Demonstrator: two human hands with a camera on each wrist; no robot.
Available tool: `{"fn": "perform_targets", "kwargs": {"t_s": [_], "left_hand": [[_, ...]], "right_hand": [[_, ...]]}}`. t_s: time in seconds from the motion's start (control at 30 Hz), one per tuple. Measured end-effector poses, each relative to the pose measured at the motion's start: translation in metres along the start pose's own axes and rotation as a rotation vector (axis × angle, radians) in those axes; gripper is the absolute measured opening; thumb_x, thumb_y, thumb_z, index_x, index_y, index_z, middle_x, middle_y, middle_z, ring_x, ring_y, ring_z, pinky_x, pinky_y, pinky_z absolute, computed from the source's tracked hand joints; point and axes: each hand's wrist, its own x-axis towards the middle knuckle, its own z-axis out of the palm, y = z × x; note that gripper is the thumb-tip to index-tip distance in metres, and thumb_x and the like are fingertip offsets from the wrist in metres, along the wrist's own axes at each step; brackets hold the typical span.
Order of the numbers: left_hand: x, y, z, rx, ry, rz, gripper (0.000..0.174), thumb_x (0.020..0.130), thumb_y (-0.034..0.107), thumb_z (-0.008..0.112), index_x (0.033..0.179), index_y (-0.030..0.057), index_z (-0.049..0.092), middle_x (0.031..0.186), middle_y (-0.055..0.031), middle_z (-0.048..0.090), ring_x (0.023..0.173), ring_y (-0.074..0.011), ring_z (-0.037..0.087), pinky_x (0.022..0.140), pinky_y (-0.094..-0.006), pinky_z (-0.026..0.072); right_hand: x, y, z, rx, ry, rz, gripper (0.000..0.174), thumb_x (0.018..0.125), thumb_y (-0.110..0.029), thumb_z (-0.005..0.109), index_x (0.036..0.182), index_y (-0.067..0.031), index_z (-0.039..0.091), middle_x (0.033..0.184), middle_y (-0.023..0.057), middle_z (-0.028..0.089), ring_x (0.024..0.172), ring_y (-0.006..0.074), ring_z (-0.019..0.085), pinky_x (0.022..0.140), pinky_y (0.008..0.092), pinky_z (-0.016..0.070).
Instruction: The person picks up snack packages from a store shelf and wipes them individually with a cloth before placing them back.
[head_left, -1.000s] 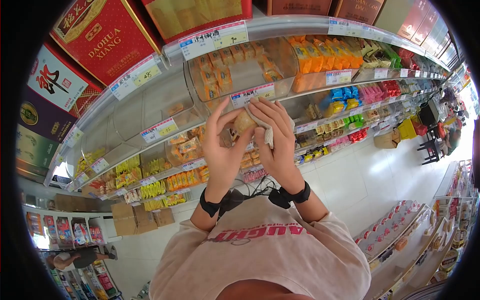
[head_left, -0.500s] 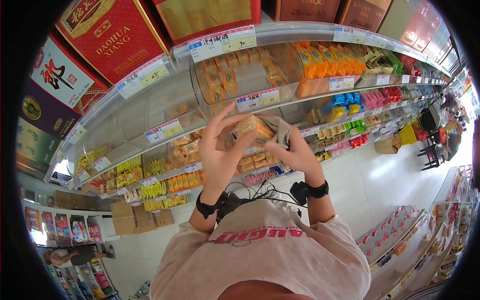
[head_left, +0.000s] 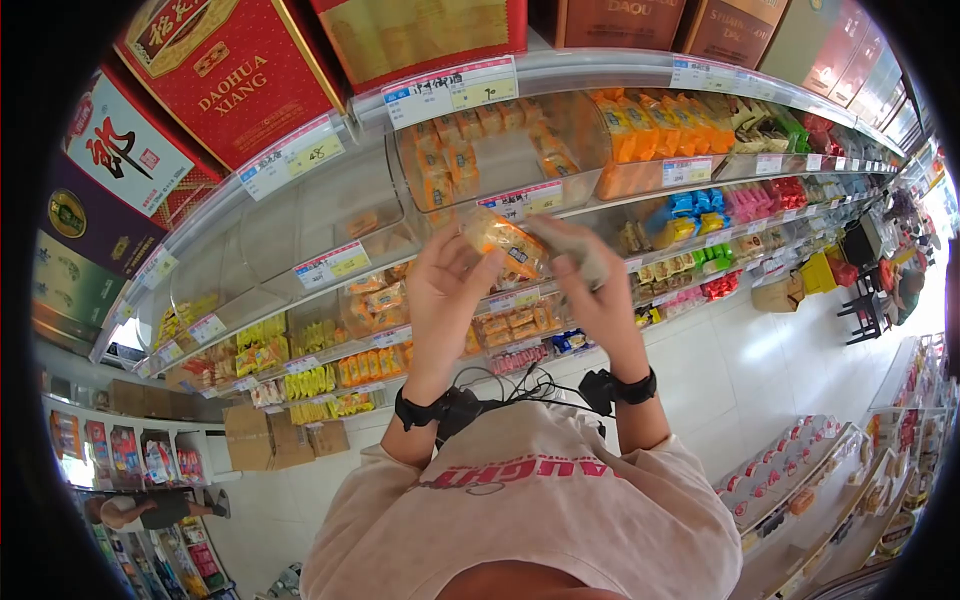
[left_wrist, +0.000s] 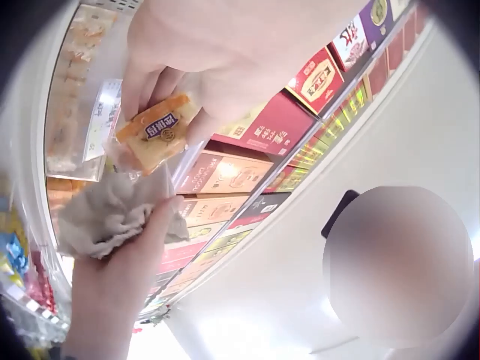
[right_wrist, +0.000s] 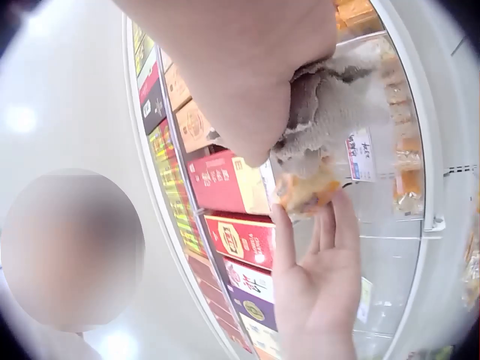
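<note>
My left hand (head_left: 440, 305) pinches a small clear-and-orange wrapped snack packet (head_left: 512, 248) between thumb and fingers. In the left wrist view the packet (left_wrist: 159, 135) shows a dark printed label on its face. A crumpled grey cloth (left_wrist: 112, 214) is gripped by my right hand (head_left: 603, 310), with the thumb lying over it. The cloth is close beside the packet, blurred in the head view. Just beyond both hands, a clear shelf bin (head_left: 560, 190) holds similar orange-edged packets (head_left: 430, 165) in rows.
Price tags line the shelf edges, one tag (head_left: 520, 200) right behind the packet. Large gift boxes, including a red box (head_left: 225, 75), stand on the upper shelf. More wrapped snacks (head_left: 365, 362) fill the lower shelf. Another person (head_left: 150, 510) is at the lower left.
The cloth, first against the packet, has come away to the right with my right hand. The packet has turned so its orange edge and label show, still in the left hand.
</note>
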Motion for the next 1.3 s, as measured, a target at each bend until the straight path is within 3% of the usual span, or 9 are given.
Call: {"fn": "perform_targets", "kwargs": {"t_s": [0.1, 0.2, 0.23, 0.33, 0.53, 0.67, 0.83, 0.93, 1.3], "left_hand": [[0.000, -0.001, -0.001, 0.100, -0.030, 0.079, 0.049, 0.089, -0.005, 0.075, 0.135, -0.0043, 0.057, 0.126, -0.0135, 0.066, 0.112, -0.0181, 0.065, 0.096, -0.0314, 0.0556], [0.000, -0.010, 0.004, 0.246, -0.099, 0.166, 0.051, 0.087, -0.007, 0.076, 0.135, -0.0018, 0.059, 0.124, -0.0104, 0.064, 0.113, -0.0182, 0.064, 0.095, -0.0311, 0.0579], [-0.002, -0.007, 0.011, 0.285, -0.111, 0.166, 0.051, 0.086, -0.008, 0.076, 0.135, -0.0011, 0.060, 0.123, -0.0097, 0.062, 0.113, -0.0181, 0.064, 0.095, -0.0309, 0.0589], [-0.002, -0.007, 0.014, 0.315, -0.105, 0.202, 0.051, 0.086, -0.009, 0.075, 0.135, -0.0010, 0.061, 0.121, -0.0089, 0.059, 0.114, -0.0176, 0.063, 0.094, -0.0309, 0.0610], [-0.003, 0.001, 0.016, 0.274, -0.144, 0.291, 0.052, 0.089, -0.009, 0.072, 0.138, -0.0030, 0.056, 0.126, -0.0110, 0.056, 0.118, -0.0201, 0.062, 0.095, -0.0332, 0.0619], [-0.004, 0.005, 0.010, -0.065, -0.150, 0.120, 0.057, 0.093, -0.010, 0.066, 0.145, -0.0053, 0.046, 0.135, -0.0143, 0.053, 0.127, -0.0239, 0.058, 0.097, -0.0358, 0.0617], [-0.007, 0.002, 0.001, 0.080, -0.269, 0.264, 0.058, 0.095, -0.012, 0.060, 0.150, -0.0053, 0.040, 0.149, -0.0176, 0.046, 0.138, -0.0268, 0.049, 0.107, -0.0396, 0.0532], [-0.008, 0.001, -0.006, 0.126, -0.315, 0.266, 0.061, 0.096, -0.011, 0.059, 0.152, -0.0046, 0.038, 0.155, -0.0177, 0.043, 0.142, -0.0269, 0.046, 0.114, -0.0407, 0.0452], [-0.007, 0.018, -0.003, 0.048, -0.367, 0.157, 0.063, 0.091, -0.009, 0.068, 0.149, -0.0083, 0.043, 0.151, -0.0163, 0.046, 0.142, -0.0226, 0.045, 0.114, -0.0385, 0.0428]], "right_hand": [[0.003, -0.005, -0.002, 0.275, 0.439, 0.219, 0.047, 0.099, -0.006, 0.060, 0.146, -0.0038, 0.054, 0.141, 0.0170, 0.060, 0.119, 0.0293, 0.064, 0.101, 0.0358, 0.0490], [0.007, -0.023, 0.001, 0.139, 0.277, 0.139, 0.047, 0.099, -0.009, 0.060, 0.146, -0.0017, 0.053, 0.142, 0.0185, 0.059, 0.121, 0.0323, 0.063, 0.104, 0.0377, 0.0473], [0.009, -0.012, 0.003, -0.017, 0.134, -0.045, 0.047, 0.099, -0.010, 0.060, 0.144, 0.0010, 0.053, 0.144, 0.0196, 0.057, 0.126, 0.0324, 0.059, 0.107, 0.0405, 0.0445], [0.014, -0.028, 0.018, -0.122, 0.072, -0.019, 0.047, 0.099, -0.011, 0.059, 0.143, 0.0024, 0.052, 0.144, 0.0202, 0.056, 0.131, 0.0331, 0.055, 0.110, 0.0410, 0.0418], [0.000, -0.008, 0.022, 0.406, 0.038, 0.340, 0.049, 0.104, -0.021, 0.058, 0.145, 0.0052, 0.048, 0.140, 0.0173, 0.059, 0.127, 0.0258, 0.056, 0.108, 0.0392, 0.0433], [-0.005, -0.013, 0.017, 0.567, 0.054, 0.438, 0.049, 0.106, -0.028, 0.059, 0.141, 0.0048, 0.049, 0.121, 0.0108, 0.066, 0.104, 0.0160, 0.065, 0.092, 0.0320, 0.0522], [-0.010, -0.016, 0.006, 0.795, 0.067, 0.668, 0.040, 0.105, -0.032, 0.061, 0.130, -0.0002, 0.056, 0.099, 0.0028, 0.069, 0.076, 0.0089, 0.068, 0.067, 0.0240, 0.0560], [-0.007, -0.024, 0.000, 0.921, 0.138, 0.839, 0.036, 0.105, -0.034, 0.061, 0.124, -0.0035, 0.059, 0.099, 0.0025, 0.068, 0.077, 0.0102, 0.069, 0.063, 0.0237, 0.0551], [-0.013, -0.010, -0.003, 0.637, 0.148, 0.468, 0.019, 0.100, -0.020, 0.069, 0.108, -0.0045, 0.062, 0.088, -0.0037, 0.060, 0.081, 0.0042, 0.055, 0.072, 0.0223, 0.0469]]}}
